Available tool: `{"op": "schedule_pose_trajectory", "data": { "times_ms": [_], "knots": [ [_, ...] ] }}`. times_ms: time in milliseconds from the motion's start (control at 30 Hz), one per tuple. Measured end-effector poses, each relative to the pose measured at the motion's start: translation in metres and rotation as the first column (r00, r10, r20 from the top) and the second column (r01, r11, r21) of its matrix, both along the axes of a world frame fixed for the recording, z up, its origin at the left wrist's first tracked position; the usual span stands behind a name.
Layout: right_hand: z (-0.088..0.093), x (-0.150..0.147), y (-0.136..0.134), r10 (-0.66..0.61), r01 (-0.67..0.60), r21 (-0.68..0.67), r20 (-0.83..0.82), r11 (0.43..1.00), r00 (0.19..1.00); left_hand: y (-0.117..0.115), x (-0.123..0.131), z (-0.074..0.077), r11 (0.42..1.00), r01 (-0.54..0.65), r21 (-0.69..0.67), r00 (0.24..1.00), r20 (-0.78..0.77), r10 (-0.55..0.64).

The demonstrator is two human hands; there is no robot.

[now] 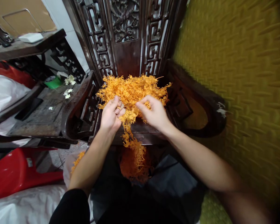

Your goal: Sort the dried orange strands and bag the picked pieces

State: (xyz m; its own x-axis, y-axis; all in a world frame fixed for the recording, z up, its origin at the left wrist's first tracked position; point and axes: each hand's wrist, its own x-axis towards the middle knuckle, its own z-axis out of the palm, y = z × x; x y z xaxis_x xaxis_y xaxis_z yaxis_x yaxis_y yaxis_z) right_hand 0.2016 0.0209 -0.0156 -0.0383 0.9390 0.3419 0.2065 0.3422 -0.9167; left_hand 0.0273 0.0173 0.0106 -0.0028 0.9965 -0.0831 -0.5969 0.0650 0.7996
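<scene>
A heap of orange, stringy, curly strands lies on the seat of a dark carved wooden chair. My left hand is closed round a bunch of these strands, and a long tuft hangs from it down over my lap. My right hand pinches strands at the heap's near edge, fingers curled. The two hands are a few centimetres apart, both over the seat's front edge.
A second dark wooden chair stands to the left with small white flowers and a green object on it. A red plastic stool and white bags lie at lower left. A yellow-green textured surface fills the right.
</scene>
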Motion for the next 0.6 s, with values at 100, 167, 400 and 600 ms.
{"op": "schedule_pose_trajectory", "data": {
  "times_ms": [100, 167, 400, 600],
  "knots": [
    [-0.004, 0.016, 0.015, -0.209, 0.195, -0.082, -0.239, 0.977, 0.948, -0.001, -0.009, 0.005, 0.999, 0.024, -0.022, 0.999, 0.048, -0.023],
    [-0.004, 0.022, 0.018, -0.171, 0.136, -0.126, -0.337, 0.983, 0.926, -0.002, -0.012, 0.007, 0.998, 0.063, -0.015, 0.995, 0.084, -0.061],
    [0.004, 0.012, 0.0, 0.092, -0.164, -0.143, -0.412, 0.976, 0.907, -0.008, 0.0, 0.004, 0.987, 0.16, 0.001, 0.977, -0.146, -0.158],
    [0.009, 0.01, -0.008, 0.159, -0.208, -0.104, -0.354, 0.973, 0.922, -0.014, 0.005, -0.005, 0.966, 0.252, 0.057, 0.836, -0.515, -0.188]
  ]
}}
